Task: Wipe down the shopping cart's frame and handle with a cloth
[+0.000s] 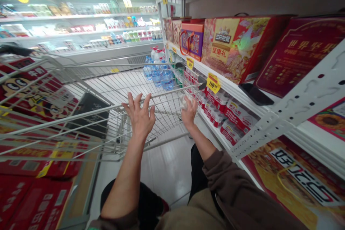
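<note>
A metal wire shopping cart [161,109] stands sideways in front of me. My left hand [140,116] is over its near top rail, fingers spread and nothing held; whether the palm touches the rail I cannot tell. To the right, my right hand [190,112] is closed around a crumpled whitish cloth or tissue [184,102], near the right end of the cart. The part of the cloth inside my fingers is hidden. Inside the cart basket, only the floor shows through the wires near my hands.
On the right, a white shelf holds gift boxes [229,50], with a price tag [213,83] on its edge and red-labelled bottle packs [231,122] below. Red cartons [35,201] are stacked at left. Blue water bottles [167,77] stand beyond the cart, before a refrigerated display [81,48].
</note>
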The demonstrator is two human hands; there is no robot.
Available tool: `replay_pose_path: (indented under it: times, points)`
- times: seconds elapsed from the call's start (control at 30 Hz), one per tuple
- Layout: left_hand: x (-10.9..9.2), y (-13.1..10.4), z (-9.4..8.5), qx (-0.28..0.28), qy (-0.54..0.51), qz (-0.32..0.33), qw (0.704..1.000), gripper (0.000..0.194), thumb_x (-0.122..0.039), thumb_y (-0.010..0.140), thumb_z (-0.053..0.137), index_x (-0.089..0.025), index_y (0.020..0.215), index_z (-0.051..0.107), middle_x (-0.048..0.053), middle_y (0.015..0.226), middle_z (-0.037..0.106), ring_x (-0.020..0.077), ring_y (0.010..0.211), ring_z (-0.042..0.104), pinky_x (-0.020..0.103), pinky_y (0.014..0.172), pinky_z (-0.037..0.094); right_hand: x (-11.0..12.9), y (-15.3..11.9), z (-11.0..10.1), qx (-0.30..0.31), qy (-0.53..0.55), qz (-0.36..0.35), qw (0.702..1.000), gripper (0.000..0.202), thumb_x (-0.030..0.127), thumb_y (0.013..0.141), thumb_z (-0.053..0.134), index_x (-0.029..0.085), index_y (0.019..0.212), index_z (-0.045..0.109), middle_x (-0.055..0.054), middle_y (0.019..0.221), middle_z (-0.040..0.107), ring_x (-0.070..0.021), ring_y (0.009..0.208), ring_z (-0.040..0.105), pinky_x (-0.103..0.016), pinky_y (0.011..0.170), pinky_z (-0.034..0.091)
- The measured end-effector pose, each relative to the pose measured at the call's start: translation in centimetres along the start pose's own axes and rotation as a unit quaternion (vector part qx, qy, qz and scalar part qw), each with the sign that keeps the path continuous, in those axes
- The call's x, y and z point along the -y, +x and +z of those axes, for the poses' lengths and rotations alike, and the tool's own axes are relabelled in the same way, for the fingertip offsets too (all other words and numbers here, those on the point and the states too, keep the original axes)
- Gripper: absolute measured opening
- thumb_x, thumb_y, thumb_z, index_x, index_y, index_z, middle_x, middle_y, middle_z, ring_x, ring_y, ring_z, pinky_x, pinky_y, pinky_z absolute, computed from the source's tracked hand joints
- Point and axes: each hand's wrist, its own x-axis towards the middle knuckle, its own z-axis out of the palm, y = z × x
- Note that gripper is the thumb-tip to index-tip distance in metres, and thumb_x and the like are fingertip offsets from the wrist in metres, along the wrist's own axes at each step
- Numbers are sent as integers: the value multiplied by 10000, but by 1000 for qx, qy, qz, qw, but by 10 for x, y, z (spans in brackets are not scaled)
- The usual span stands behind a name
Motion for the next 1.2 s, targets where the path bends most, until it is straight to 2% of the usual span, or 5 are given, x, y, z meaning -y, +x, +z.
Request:
replay_pose_path:
  times: [0.3,0.57,0.8,1.0,1.2]
  points:
    - [11,-42,16,-21,-33,-43,998,536,-332,1010,503,-266,1542,506,172,1692,232,426,1628,33,723,1266,115,-11,6,-8,-26,23,57,998,551,46,782,477,214,1250,714,-120,1280,570,-245,1244,537,-448,1113,476]
    - [58,-68,20,-116,-6,-94,989,540,-352,995,565,-176,1505,551,214,1584,398,407,1592,216,681,1287,40,17,11,8,-126,50,120,984,562,86,819,480,202,1350,624,-138,1292,511,-260,1292,518,-486,1154,454]
    - [54,-61,15,-125,-39,-81,988,500,-336,1003,567,-161,1471,566,217,1541,415,353,1495,423,603,1275,272,46,-22,22,-28,36,-70,997,550,5,852,473,269,1268,716,-107,1297,540,-221,1230,529,-422,1092,479]
    - [56,-63,14,-105,-84,-68,989,522,-318,993,563,-177,1495,539,190,1557,358,311,1512,390,467,1222,421,32,1,22,-136,6,112,984,463,73,897,465,195,1274,705,-147,1251,537,-265,1244,522,-480,1107,471]
    - [55,-62,15,-95,-90,-65,989,532,-286,996,543,-177,1516,516,188,1575,339,316,1504,401,497,1239,400,47,-21,28,-48,31,-67,996,484,46,895,467,254,1245,728,-122,1297,551,-232,1196,536,-436,1079,475]
